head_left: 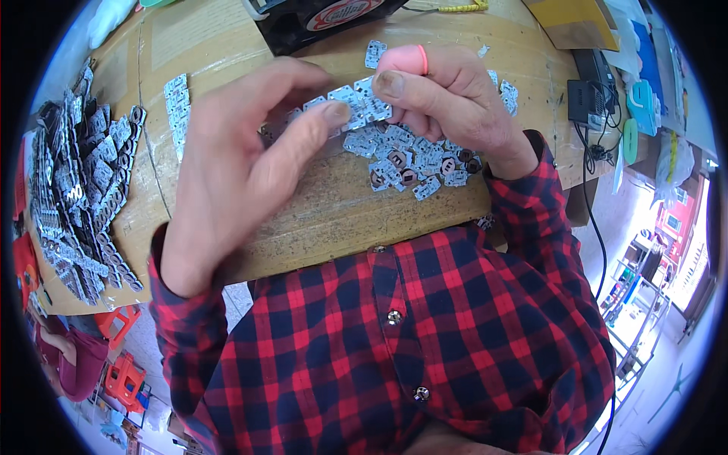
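A short strip of small silvery metal plates [355,104] spans the gap between the two hands, its long axis running roughly left to right and rising slightly toward the right. It looks thin, flat and stamped, made of several joined squarish pieces with small holes; its finer detail is too small to tell.

The left hand [235,167] comes in from the near left, fingers curled, its thumb pressed against the strip's left end with the forefinger arched above it, so it is closed in a pinch on that end. The right hand [447,98] comes from the right, its thumb lying flat on the strip's right end and the fingers folded behind; it too pinches the strip. A pink rubber cot covers one fingertip of this hand.

Just beneath and near the hands, a loose heap of similar plates [413,163] lies on the brown cardboard-covered table [334,220], some of them carrying dark round inserts. Far to the left, a large pile of longer grey strips [76,189] lies stacked on the table's edge, well apart from the hands. A short row of plates [177,110] lies between that pile and the left hand. The person's sleeves are red and dark checked cloth.
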Tool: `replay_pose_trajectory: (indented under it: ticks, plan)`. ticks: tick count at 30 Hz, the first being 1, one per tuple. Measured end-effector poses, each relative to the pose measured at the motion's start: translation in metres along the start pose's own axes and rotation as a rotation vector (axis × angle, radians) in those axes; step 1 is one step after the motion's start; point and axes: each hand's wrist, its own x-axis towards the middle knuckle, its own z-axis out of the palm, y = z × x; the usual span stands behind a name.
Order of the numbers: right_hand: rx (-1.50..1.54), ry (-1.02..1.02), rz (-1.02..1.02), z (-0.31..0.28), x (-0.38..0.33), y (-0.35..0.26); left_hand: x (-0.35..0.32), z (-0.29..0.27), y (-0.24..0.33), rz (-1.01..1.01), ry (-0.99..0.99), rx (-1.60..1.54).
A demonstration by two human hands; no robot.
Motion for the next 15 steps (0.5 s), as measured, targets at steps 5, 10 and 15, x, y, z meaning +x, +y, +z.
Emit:
replay_pose_trajectory:
  ticks: [5, 10, 15]
  plan:
    - [-0.137, 0.053, -0.043, 0.004, 0.003, 0.002, 0.011, 0.012, -0.012, -0.3, -0.158, -0.657]
    - [0.37, -0.023, 0.284, -0.001, 0.0, -0.011, 0.011, 0.018, -0.01, -0.327, -0.18, -0.826]
    - [0.811, -0.039, 0.406, 0.004, 0.009, -0.004, 0.01, 0.018, -0.017, -0.456, -0.186, -1.048]
